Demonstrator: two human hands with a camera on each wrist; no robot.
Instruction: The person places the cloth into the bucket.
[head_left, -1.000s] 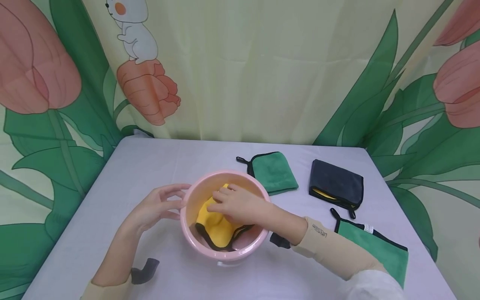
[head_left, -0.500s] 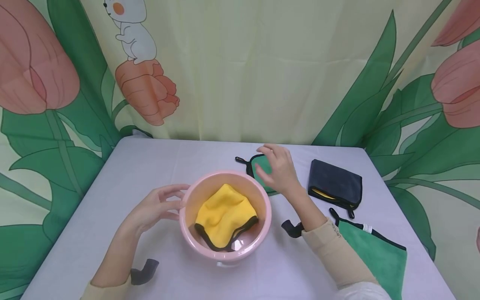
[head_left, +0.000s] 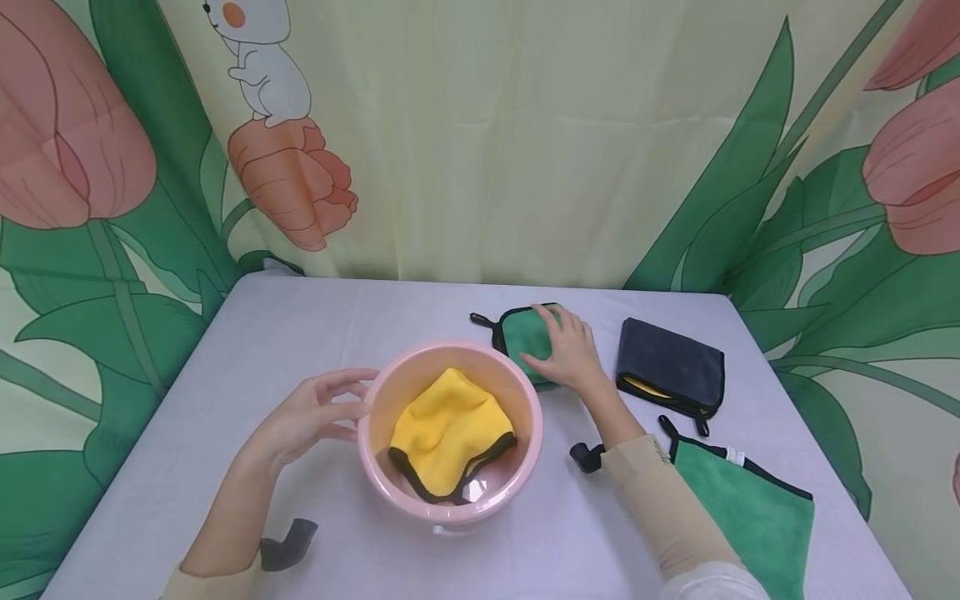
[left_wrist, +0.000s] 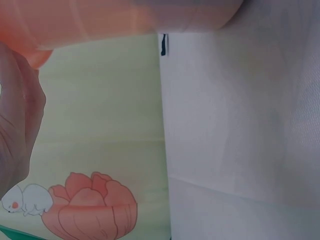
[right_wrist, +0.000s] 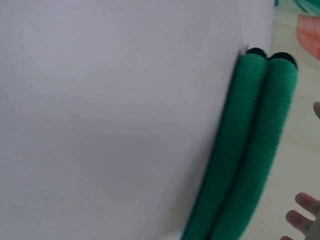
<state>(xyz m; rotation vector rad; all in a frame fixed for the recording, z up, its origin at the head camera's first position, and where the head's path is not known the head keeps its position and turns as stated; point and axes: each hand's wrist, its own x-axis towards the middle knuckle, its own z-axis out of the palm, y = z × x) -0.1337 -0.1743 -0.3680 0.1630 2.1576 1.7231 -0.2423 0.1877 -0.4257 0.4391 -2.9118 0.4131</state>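
My left hand (head_left: 318,408) rests its fingertips against the left side of the pink bucket (head_left: 534,421), fingers loosely bent and outside the rim. Inside the bucket lies a yellow cloth (head_left: 450,429) with black edging. Behind it, to the right, my right hand (head_left: 567,354) hovers with fingers spread over a folded green cloth (head_left: 521,332) with black trim and a hanging loop, covering its right part. From the right wrist, the green cloth (right_wrist: 260,135) appears as two thick folded layers on the table, and a few fingertips (right_wrist: 300,220) show above it.
A dark grey folded cloth (head_left: 671,362) with a yellow inside lies at the right. Nearer me is another green cloth (head_left: 750,508), partly behind my right sleeve (head_left: 667,508). A white-covered table (head_left: 337,325) ends at a printed curtain (head_left: 487,167).
My right hand has left the bucket, where it was on the yellow cloth, and moved up and right over the folded green cloth. It has since lowered slightly. The left hand stays put.
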